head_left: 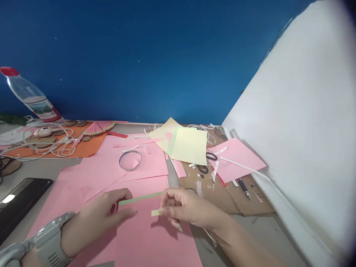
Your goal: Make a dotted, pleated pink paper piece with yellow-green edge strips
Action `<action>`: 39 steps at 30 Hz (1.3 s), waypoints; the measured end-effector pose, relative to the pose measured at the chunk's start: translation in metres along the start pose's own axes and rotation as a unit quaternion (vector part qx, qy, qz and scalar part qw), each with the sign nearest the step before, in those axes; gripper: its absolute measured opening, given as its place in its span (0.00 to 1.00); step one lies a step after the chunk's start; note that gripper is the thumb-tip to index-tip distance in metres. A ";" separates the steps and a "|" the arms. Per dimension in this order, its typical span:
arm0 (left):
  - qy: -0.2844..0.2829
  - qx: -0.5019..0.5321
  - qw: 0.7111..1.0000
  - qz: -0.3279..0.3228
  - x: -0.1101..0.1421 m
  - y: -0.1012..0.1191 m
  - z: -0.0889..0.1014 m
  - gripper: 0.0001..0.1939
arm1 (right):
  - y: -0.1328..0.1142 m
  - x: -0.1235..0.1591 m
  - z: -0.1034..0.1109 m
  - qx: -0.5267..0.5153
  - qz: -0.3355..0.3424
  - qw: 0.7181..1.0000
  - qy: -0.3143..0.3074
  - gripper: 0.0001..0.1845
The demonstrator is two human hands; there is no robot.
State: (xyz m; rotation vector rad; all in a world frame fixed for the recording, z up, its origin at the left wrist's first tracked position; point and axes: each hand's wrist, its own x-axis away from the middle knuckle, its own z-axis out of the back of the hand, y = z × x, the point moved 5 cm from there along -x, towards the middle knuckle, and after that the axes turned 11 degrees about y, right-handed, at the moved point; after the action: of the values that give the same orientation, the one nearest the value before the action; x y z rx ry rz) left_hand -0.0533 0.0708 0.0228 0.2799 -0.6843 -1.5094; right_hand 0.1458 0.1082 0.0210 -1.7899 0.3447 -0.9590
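Observation:
My right hand (178,207) pinches a short pale-yellow paper strip (155,213) between thumb and fingertip, just above pink paper. A long, thin green paper strip (141,197) runs from my left hand to behind the fingers of my right. My left hand (116,207) has thumb and index finger apart, with the strip's left end in the gap between them; whether its hidden fingers touch the strip, I cannot tell. Beneath both hands spread large pink paper sheets (155,244). A grey watch (52,237) is on my left wrist.
Ahead lie a round ring (130,160), yellow sheets (190,144), and black-handled scissors (211,156) partly under paper. At right, a pen (244,189) rests on cardboard (217,200). A paper fan (100,128), white cable (65,142), bottle (36,98) and black phone-like object (22,204) are left.

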 end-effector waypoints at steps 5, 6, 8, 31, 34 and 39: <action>0.069 0.121 0.988 -0.061 -0.003 0.016 0.024 0.15 | -0.007 0.011 -0.003 -0.051 0.006 0.992 -0.111 0.16; 0.116 0.130 0.982 -0.077 -0.004 0.018 0.030 0.13 | -0.008 0.014 -0.004 -0.060 0.003 0.989 -0.137 0.15; 0.205 0.152 0.963 -0.082 -0.007 0.022 0.035 0.11 | -0.009 0.020 -0.005 -0.060 -0.002 0.983 -0.175 0.15; 0.064 0.438 0.896 0.030 -0.027 0.043 -0.051 0.08 | -0.016 0.009 0.017 0.173 0.118 0.942 0.260 0.09; 0.070 0.405 0.911 0.042 -0.029 0.036 -0.052 0.13 | -0.016 0.009 0.019 0.180 0.103 0.945 0.253 0.08; 0.073 0.328 0.942 -0.028 -0.030 0.042 -0.045 0.11 | -0.012 0.009 0.014 0.179 0.086 0.952 0.233 0.07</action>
State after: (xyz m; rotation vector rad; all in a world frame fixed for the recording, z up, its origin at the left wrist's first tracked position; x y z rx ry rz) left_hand 0.0091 0.0919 0.0048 0.9134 -1.0533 -1.2573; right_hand 0.1590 0.1171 0.0336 -1.1737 0.5709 -1.2279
